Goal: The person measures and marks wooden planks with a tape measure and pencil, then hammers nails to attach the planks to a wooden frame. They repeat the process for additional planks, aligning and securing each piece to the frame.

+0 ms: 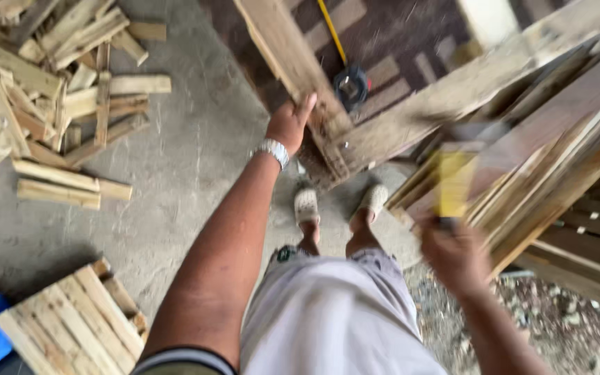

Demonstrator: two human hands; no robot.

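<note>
Head view: a long plank (pixel 293 66) is steadied near its end by the left hand (pixel 289 125), fingers wrapped over its edge; a blurred yellow tool (pixel 453 184) is gripped in the right hand (pixel 456 257), raised beside stacked boards (pixel 557 167).

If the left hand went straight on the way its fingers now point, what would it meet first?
The left hand already rests on a wooden plank, fingers pointing up the picture. Going on, it would probably only slide along that plank. The tape measure lies to the right of that line, though depth is hard to judge.

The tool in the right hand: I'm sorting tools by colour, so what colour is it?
Yellow, blurred, in the right hand: the tool, head view.
</note>
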